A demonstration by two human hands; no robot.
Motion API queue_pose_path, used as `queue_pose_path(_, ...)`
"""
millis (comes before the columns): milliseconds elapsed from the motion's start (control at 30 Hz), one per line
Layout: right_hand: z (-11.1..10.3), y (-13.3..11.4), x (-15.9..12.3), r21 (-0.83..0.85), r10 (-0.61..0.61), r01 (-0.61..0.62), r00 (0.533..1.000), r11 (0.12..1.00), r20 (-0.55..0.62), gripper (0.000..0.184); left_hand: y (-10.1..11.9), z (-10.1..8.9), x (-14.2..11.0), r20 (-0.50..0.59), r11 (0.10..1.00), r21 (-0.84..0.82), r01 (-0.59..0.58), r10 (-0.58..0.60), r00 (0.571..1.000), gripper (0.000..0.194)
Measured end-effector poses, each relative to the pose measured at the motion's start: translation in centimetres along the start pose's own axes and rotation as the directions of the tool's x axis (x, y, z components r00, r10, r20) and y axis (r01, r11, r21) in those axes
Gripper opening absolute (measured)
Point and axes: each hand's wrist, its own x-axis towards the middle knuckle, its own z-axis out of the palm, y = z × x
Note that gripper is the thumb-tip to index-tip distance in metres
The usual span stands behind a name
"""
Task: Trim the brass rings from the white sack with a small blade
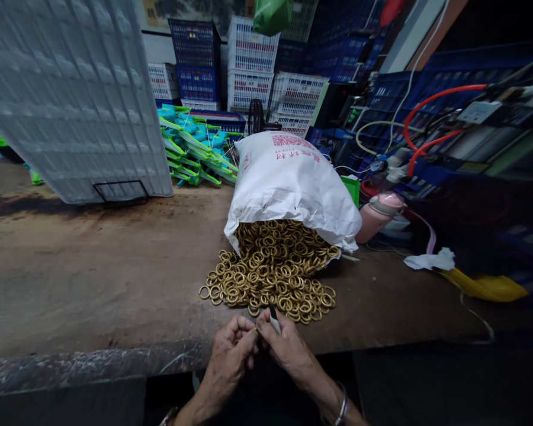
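Observation:
My left hand (233, 349) is closed in a pinch at the table's front edge, a bit of a brass-coloured ring just showing between its fingers. Close against it, my right hand (284, 343) grips a small tool (274, 319) with a dark tip and a pale body; its exact kind is unclear. The fingertips of both hands nearly meet. Just beyond them lies a heap of brass-coloured rings (266, 284), spilling from the mouth of a white woven sack (293, 177) that rests on its side.
A ribbed translucent panel (75, 100) stands upright in a black wire holder at left. Behind it are green and blue plastic parts (195, 145). A pink bottle (379, 216), yellow piece (484, 285) and red hoses (426, 112) are at right. Stacked crates (251, 59) line the back.

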Motion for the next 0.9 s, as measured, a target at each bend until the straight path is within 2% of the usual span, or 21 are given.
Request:
queue_pose_path(167,0.0,0.8,0.3,-0.024,0.006,-0.007,1.0,1.0,-0.018,0.029,0.1,-0.1,-0.1,0.044,1.0,-0.021,0.01,-0.009,0.999,0.039)
queue_pose_path(400,-0.1,0.5,0.1,-0.014,-0.017,0.017,1.0,1.0,0.005,0.028,-0.2,-0.5,-0.3,0.209,0.998,-0.064,0.029,-0.015,0.978,0.034)
queue_pose_path(533,-0.4,0.5,0.2,-0.051,-0.052,0.053,0.998,0.997,0.018,0.028,-0.6,-0.5,-0.5,0.219,0.99,-0.128,0.056,-0.027,0.975,0.032)
queue_pose_path(633,-0.8,0.8,0.2,-0.188,-0.121,0.11,0.992,0.976,-0.048,0.026,-0.6,-0.5,-0.5,0.179,0.989,-0.125,0.073,-0.05,0.983,0.031)
queue_pose_path(700,-1.1,1.1,-0.1,-0.348,-0.211,0.179,0.976,0.92,-0.057,0.021,-0.7,-0.5,-0.5,0.157,0.991,-0.112,0.073,-0.055,0.986,0.031)
queue_pose_path(800,-1.2,1.6,-0.6,-0.528,-0.273,0.258,0.961,0.809,0.052,0.014,-0.9,-0.6,-0.4,0.152,0.993,-0.11,0.044,-0.027,0.988,0.03)
queue_pose_path(900,-1.0,1.7,-1.0,-0.616,-0.249,0.27,0.961,0.74,0.122,0.021,-1.2,-0.6,-0.2,0.158,0.995,-0.097,0.009,0.006,0.987,0.031)
